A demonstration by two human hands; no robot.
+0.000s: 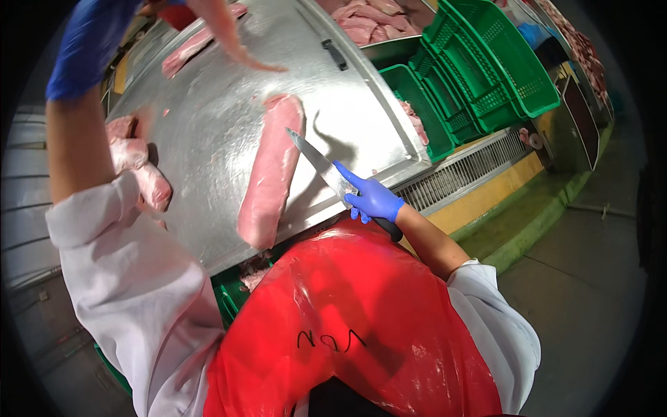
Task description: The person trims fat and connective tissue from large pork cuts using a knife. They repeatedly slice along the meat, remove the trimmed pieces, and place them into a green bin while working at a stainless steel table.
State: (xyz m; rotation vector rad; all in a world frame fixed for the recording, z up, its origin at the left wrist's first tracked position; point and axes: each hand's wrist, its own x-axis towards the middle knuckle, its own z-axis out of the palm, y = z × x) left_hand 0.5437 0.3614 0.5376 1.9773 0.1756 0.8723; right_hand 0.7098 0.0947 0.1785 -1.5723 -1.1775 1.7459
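Note:
My right hand [375, 201], in a blue glove, grips the black handle of a knife [321, 165], index finger stretched along it. The blade's tip lies over the upper right edge of a long, pale pink piece of meat [272, 174] on the steel table [201, 139]. My left hand [90, 42], also blue-gloved, is raised at the upper left, its fingers partly cut off by the top edge. From it a blurred strip of meat [226, 31] hangs above the table, throwing a curled shadow to the right of the long piece.
Meat chunks [139, 163] lie on the table's left side, another long piece [187, 54] at the far side. A black-handled tool [335, 54] rests near the far right edge. Green crates [479, 76] and a tray of meat cuts [372, 22] stand beyond the table. A red apron [347, 306] covers my front.

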